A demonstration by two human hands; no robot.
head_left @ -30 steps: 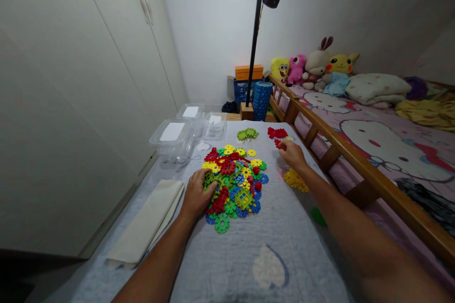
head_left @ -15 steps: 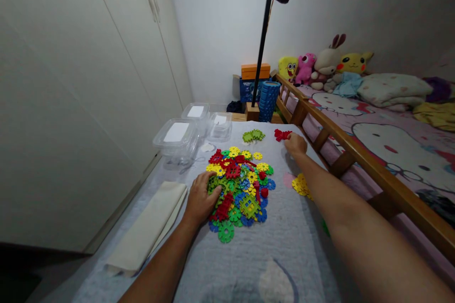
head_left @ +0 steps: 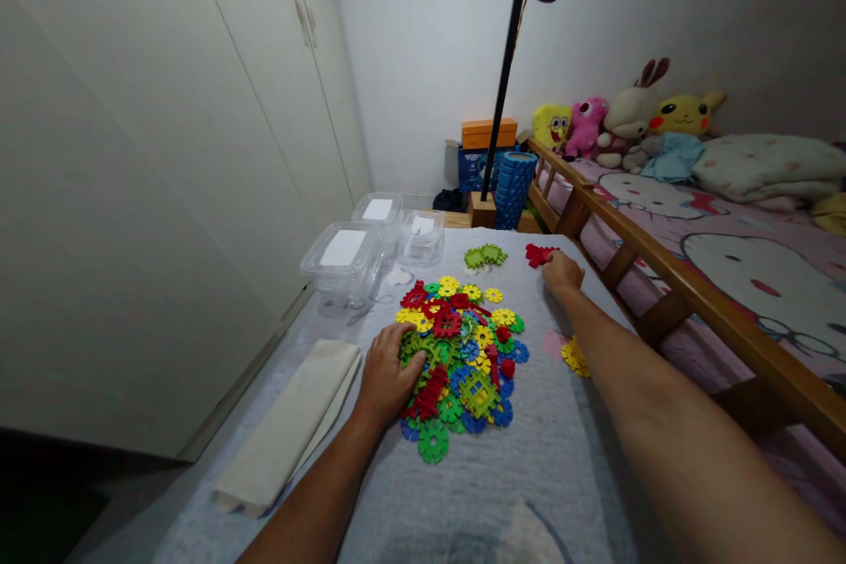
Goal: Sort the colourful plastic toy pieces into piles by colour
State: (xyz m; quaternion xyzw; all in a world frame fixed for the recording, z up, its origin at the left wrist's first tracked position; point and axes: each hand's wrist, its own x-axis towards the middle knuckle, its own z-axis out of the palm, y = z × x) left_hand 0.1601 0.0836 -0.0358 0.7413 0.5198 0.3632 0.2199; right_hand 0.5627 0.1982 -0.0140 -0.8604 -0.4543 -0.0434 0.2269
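Observation:
A heap of red, yellow, green and blue plastic snowflake pieces [head_left: 463, 348] lies in the middle of a grey blanket [head_left: 529, 476]. My left hand [head_left: 389, 379] rests on the heap's left edge, fingers curled over green pieces. My right hand [head_left: 563, 271] reaches far forward with fingers closed, touching a small group of red pieces [head_left: 537, 255]. A group of green pieces [head_left: 486, 256] lies left of the red ones. A yellow group [head_left: 572, 356] shows beside my right forearm.
Clear plastic containers [head_left: 350, 257] with lids stand at the blanket's far left. A folded beige cloth [head_left: 291, 423] lies left of my left hand. A wooden bed rail [head_left: 667, 278] runs along the right, plush toys [head_left: 614, 119] behind. A black pole [head_left: 506, 70] stands beyond.
My right hand has moved farther forward to the red group and stays there. The view has shifted left. My left hand stays on the heap.

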